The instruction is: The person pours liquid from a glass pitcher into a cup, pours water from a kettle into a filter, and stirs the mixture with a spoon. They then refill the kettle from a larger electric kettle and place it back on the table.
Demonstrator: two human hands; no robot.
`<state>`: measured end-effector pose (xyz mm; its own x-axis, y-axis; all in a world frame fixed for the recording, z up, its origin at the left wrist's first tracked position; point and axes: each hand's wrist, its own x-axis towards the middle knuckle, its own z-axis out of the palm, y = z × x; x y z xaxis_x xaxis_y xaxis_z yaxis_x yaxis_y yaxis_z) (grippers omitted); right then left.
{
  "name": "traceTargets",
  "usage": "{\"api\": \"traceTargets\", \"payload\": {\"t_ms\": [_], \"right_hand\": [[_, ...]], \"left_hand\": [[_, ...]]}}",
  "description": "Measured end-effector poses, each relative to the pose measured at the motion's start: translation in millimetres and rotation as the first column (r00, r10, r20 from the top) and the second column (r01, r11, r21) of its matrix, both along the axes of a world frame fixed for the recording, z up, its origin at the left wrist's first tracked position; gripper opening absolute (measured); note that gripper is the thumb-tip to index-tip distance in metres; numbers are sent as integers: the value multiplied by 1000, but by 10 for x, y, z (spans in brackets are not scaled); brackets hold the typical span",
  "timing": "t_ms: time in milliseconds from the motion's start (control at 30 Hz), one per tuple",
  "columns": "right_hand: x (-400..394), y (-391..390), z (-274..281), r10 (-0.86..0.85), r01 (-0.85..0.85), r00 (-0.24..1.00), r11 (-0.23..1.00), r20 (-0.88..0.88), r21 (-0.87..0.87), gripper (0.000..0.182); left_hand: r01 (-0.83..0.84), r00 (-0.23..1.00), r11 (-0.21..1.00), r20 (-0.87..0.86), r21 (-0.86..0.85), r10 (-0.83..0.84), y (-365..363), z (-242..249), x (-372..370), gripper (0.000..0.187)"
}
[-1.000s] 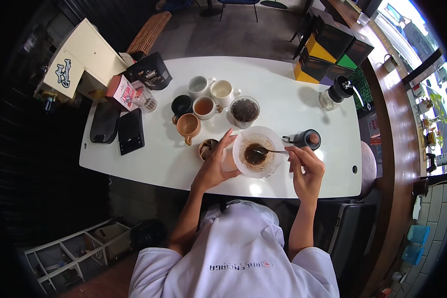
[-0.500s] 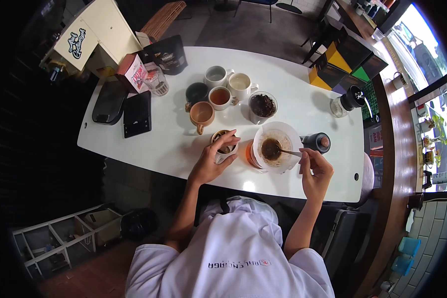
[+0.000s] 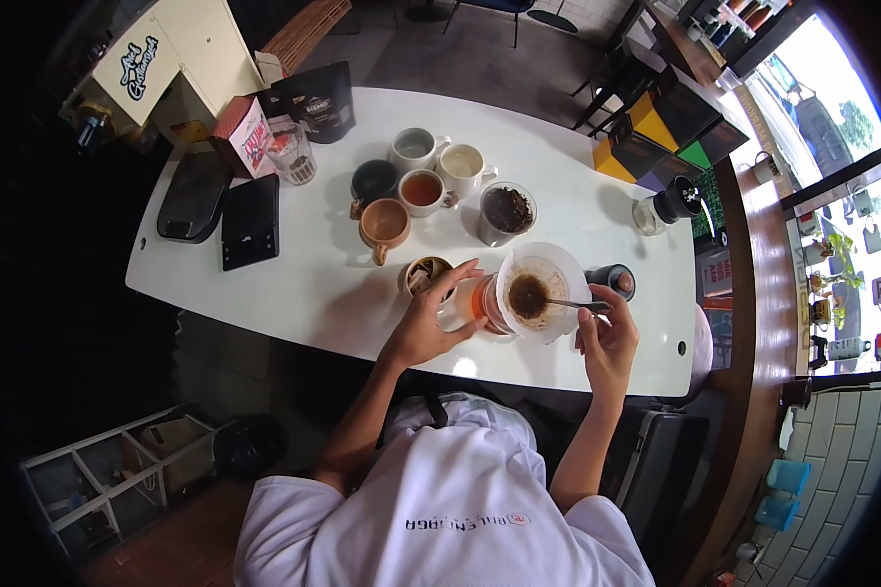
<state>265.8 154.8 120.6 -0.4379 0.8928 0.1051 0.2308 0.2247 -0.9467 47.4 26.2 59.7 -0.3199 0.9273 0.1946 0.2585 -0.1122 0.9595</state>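
Note:
My right hand (image 3: pixel 609 342) pinches a metal spoon (image 3: pixel 576 304), its tip dipping into wet brown coffee (image 3: pixel 528 293) inside a white paper filter (image 3: pixel 550 259). Under the filter is a glass carafe (image 3: pixel 490 309) with reddish-orange liquid. My left hand (image 3: pixel 431 321) is open, thumb and fingers apart, with its fingertips right at the carafe's left side. Just beyond that hand stands a small cup (image 3: pixel 423 277) holding something dark and pale, partly hidden by the fingers. Behind the carafe is a clear cup (image 3: pixel 505 213) of dark, crumbly matter.
Several mugs cluster further back, including a brown mug (image 3: pixel 384 224) and one with amber tea (image 3: pixel 422 191). A dark lidded container (image 3: pixel 612 282) sits right of the filter. A hand grinder (image 3: pixel 668 206) stands at right, a black scale (image 3: pixel 252 223) at left.
My left hand has moved right, from over the small cup to the carafe's side. The spoon stays in the coffee in my right hand. The view has shifted slightly.

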Motion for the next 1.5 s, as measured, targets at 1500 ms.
{"api": "traceTargets", "payload": {"t_ms": [1500], "right_hand": [[295, 424, 903, -89, -202, 893, 797, 441, 569, 80]], "left_hand": [[24, 994, 998, -112, 55, -18, 459, -353, 407, 76]]}}
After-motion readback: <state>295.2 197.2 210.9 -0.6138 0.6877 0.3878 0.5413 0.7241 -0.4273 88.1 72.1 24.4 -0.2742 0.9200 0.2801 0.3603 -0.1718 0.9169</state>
